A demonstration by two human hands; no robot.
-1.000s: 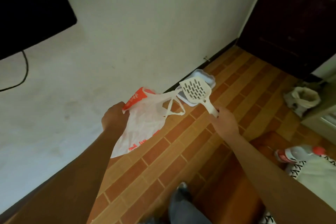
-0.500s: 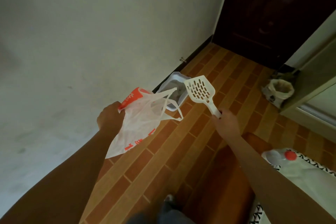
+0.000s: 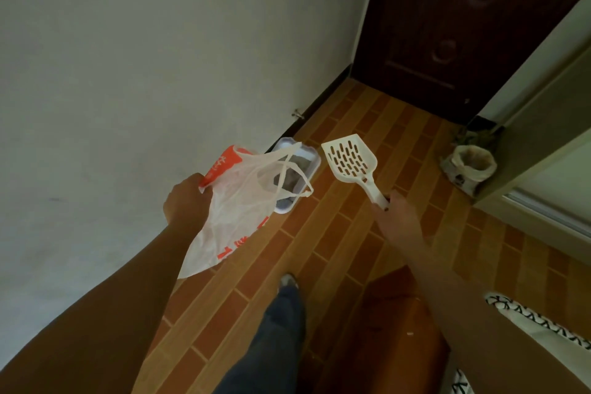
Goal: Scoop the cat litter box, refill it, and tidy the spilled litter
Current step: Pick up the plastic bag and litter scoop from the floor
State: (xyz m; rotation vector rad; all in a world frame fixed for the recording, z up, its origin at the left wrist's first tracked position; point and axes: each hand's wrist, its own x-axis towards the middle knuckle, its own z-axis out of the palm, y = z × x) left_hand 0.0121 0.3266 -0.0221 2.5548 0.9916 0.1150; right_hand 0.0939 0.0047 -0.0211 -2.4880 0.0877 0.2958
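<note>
My left hand (image 3: 187, 201) grips the rim of a white plastic bag (image 3: 236, 211) with orange print, which hangs open in the air. My right hand (image 3: 399, 214) holds the handle of a white slotted litter scoop (image 3: 350, 158), its blade pointing up and away. Behind the bag, a pale litter box (image 3: 311, 158) with grey litter sits on the floor against the wall; the bag hides much of it. An open sack of litter (image 3: 470, 169) stands at the right by the door frame.
The floor (image 3: 351, 249) is orange-brown brick-pattern tile. A white wall runs along the left and a dark door (image 3: 454, 25) closes the far end. My leg and shoe (image 3: 287, 281) step forward below. A patterned white cloth (image 3: 543, 323) lies at the lower right.
The view has swung right and forward along the corridor. The litter box has come closer and now lies behind the bag. Both hands keep their holds.
</note>
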